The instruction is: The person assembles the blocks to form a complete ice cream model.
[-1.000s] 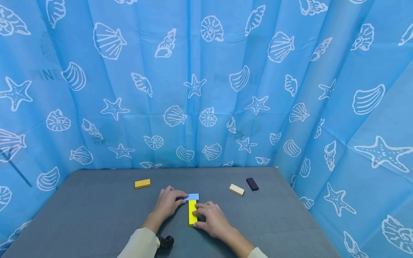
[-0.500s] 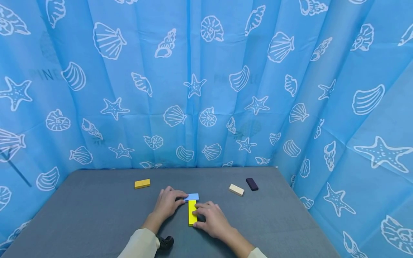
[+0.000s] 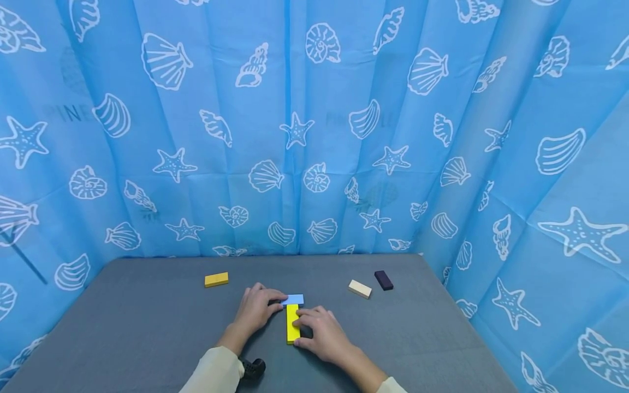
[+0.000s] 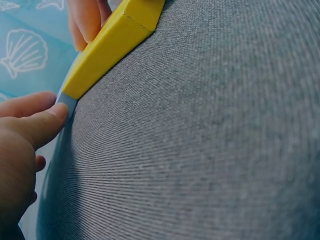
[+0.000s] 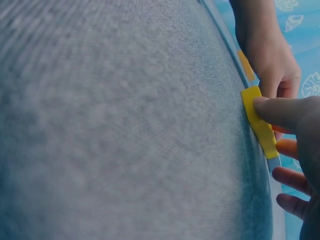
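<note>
The right hand gripped the yellow block, thumb at its near end, fingers over its right edge; the left hand pinched the blue block by its left end. Yellow's far end met blue's near side — almost nothing had shifted over the last second, so the join seemed to be held steady. Beyond lay an orange block far left, cream and black blocks far right.

My right hand grips a plain yellow rectangular block lying flat, its length running away from me. Its far end meets the near long side of a light-blue block, flat and crosswise, whose left end my left hand pinches.
</note>
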Tool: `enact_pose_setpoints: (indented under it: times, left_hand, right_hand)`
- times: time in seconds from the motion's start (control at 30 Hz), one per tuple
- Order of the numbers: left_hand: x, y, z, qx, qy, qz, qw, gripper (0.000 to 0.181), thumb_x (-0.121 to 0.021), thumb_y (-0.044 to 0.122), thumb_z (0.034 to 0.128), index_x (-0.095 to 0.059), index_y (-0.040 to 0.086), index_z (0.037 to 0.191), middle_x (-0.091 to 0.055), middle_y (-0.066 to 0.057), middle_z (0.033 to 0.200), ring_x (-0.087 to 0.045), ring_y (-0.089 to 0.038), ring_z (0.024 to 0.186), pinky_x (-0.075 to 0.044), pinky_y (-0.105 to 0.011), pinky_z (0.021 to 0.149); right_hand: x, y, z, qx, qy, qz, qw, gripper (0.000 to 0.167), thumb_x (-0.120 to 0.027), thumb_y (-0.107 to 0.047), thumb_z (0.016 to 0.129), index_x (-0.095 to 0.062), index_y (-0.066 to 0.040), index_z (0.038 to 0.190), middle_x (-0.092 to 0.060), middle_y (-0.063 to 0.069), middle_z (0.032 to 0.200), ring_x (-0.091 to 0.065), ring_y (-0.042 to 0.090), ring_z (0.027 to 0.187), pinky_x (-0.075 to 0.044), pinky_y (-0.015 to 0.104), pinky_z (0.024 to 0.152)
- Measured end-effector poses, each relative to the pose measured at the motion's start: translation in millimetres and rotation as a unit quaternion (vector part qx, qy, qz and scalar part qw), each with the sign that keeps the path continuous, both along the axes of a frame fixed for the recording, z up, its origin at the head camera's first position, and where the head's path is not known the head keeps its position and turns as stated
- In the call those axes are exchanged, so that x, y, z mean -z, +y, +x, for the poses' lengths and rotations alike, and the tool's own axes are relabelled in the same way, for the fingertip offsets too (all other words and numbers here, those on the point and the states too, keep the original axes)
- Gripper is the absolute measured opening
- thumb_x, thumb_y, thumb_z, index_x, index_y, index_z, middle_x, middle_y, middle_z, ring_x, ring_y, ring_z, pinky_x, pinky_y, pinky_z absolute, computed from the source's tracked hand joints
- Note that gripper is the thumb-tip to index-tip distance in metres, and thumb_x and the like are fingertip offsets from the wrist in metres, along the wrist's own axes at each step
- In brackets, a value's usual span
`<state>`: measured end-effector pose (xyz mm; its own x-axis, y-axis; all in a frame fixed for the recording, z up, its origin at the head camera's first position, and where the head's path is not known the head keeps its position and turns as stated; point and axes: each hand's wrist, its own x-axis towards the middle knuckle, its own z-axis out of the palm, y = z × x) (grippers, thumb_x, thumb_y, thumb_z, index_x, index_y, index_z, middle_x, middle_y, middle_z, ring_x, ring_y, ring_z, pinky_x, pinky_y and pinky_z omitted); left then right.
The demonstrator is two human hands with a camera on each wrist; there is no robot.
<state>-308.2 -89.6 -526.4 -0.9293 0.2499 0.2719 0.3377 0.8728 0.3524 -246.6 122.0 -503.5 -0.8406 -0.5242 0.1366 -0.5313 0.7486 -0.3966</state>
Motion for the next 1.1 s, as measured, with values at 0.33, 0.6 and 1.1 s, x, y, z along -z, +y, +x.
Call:
enact_pose_setpoints:
  times: [0.33,0.6,1.1]
  left_hand:
    - [1.7,-1.2,1.5,-0.002,0.010,0.011,0.9999,0.030,-0.078,0.031,0.0819,-0.075,0.033,0.112,-0.070,0.013,0.102,-0.042,-0.011,0.082,-0.031,-0.032,0.070]
    - [-0.6,-0.9,2.2,-0.002,0.011,0.005,0.9999,0.030,-0.078,0.032,0.0825,-0.075,0.032,0.112,-0.070,0.013,0.103,-0.042,-0.012,0.082,-0.032,-0.033,0.071]
    - [0.7,0.9,2.3,0.001,0.014,0.007,0.9999,0.030,-0.078,0.031,0.0825,-0.075,0.032,0.112,-0.070,0.012,0.105,-0.046,-0.013,0.087,-0.034,-0.034,0.073]
  right_hand:
    - [0.5,-1.6,1.4,-0.001,0.005,-0.005,1.0000,0.036,-0.076,-0.039,0.084,-0.070,-0.027,0.117,-0.060,-0.007,0.131,-0.052,0.014,0.112,-0.043,0.040,0.091]
    - [-1.1,-2.1,2.4,0.002,0.012,-0.001,0.9999,0.035,-0.076,-0.039,0.084,-0.070,-0.027,0.116,-0.061,-0.007,0.130,-0.053,0.014,0.112,-0.043,0.040,0.090]
    - [-1.4,-1.3,3.4,0.007,0.011,-0.001,0.9999,0.036,-0.077,-0.037,0.083,-0.070,-0.025,0.116,-0.061,-0.006,0.130,-0.052,0.016,0.113,-0.043,0.041,0.090]
